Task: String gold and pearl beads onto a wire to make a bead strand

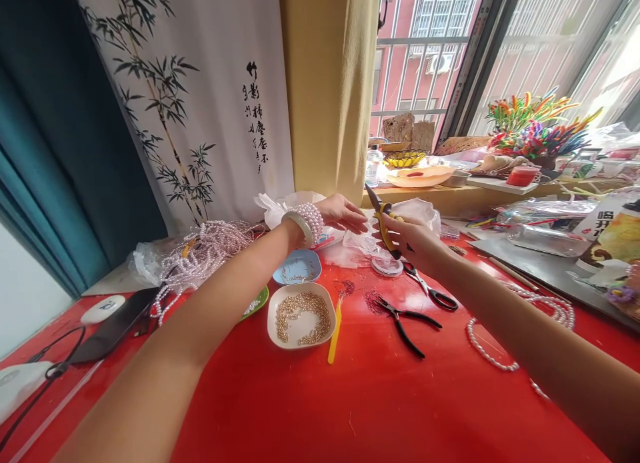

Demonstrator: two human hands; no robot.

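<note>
My right hand [411, 235] is closed around yellow-and-black handled pliers [384, 228], their dark pointed jaws tilted up and to the left. Just left of them, my left hand [344, 212] reaches over the table with fingers stretched out and nothing visible in them. Several strands of pearl beads [313, 222] and a pale bangle [299, 226] circle the left wrist. Below the hands are a white dish of gold beads [302, 343], a blue dish [306, 255], yellow tweezers [335, 336], black-handled pliers [411, 326] and black-handled scissors [436, 295].
A heap of pearl strands [210, 260] lies at left, partly behind my left forearm. A green dish [261, 300] is partly hidden by it. More pearl strands [480, 346] lie under my right forearm. Plastic bags [345, 248] and a round lid [387, 267] sit beyond.
</note>
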